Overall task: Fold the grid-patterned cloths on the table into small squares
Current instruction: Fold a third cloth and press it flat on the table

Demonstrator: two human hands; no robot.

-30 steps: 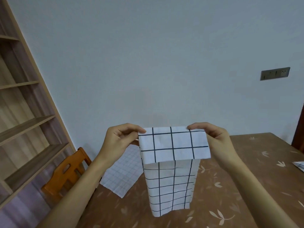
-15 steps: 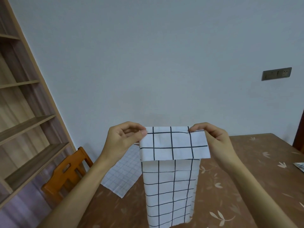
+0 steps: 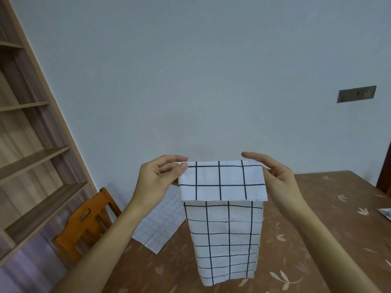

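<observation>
Pale grey wall (image 3: 190, 70) fills the back, 12 o'clock. Tall wooden shelf unit (image 3: 31, 166) runs up the side at 9 o'clock. Brown table (image 3: 317, 208) w/ a pale leaf print spreads from 6 round to 3 o'clock. Orange-brown wooden chair (image 3: 84, 225) sits at 8 o'clock, btw shelf unit & table corner.

The big-grid cloth (image 3: 224, 229), white w/ bold black lines, is held up in the air over the table, centre to 5 o'clock. Its top is turned over toward the person as a short flap. The rest hangs straight down as a narrow strip. Can't tell if the bottom end touches the tabletop.

A fine-grid cloth (image 3: 160, 225), white w/ faint lines, lies flat on the table at 7 o'clock of the held one, partly behind the L forearm.

L hand (image 3: 158, 178), at 9 o'clock of the flap: thumb & forefinger pinch the top L corner, other fingers curled. R hand (image 3: 279, 176), at 3 o'clock of the flap: fingers stretched nearly straight, forefinger reaching over the top edge, hand touching the top R corner. Thumb is hidden, so can't tell if it nips the cloth.

Grey socket plate (image 3: 356, 94) on the wall at 2 o'clock. A gridded scrap (image 3: 386, 214) pokes in at the table's 3 o'clock side, mostly cut off.
</observation>
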